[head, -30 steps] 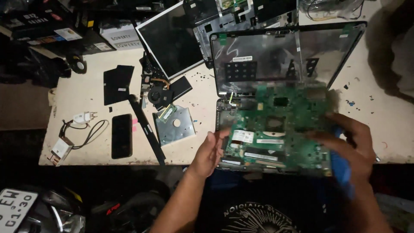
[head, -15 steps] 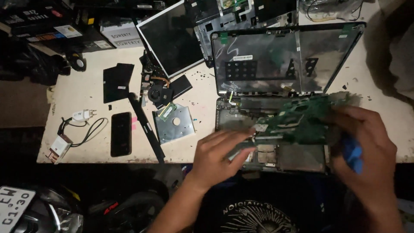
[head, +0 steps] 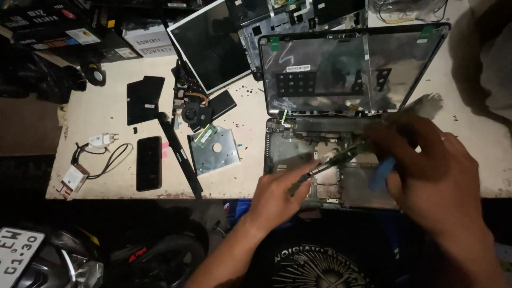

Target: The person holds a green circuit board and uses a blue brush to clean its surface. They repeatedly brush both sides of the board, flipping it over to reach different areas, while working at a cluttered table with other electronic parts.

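- left hand [head: 277, 194] pinches the near edge of the green circuit board [head: 341, 156], tilted on edge above the laptop base [head: 290, 154].
- right hand [head: 426, 165] grips the board's far end plus a blue pry tool [head: 380, 175].
- best lifted level, with both hands, so nothing snags.

Count on my worktop [head: 106, 181]

I count one opened laptop shell [head: 330, 106], one green circuit board [head: 333, 158], one loose screen panel [head: 210, 45], one optical drive [head: 216, 152], one black phone [head: 149, 162], one white charger [head: 101, 140], one fan [head: 190, 113].
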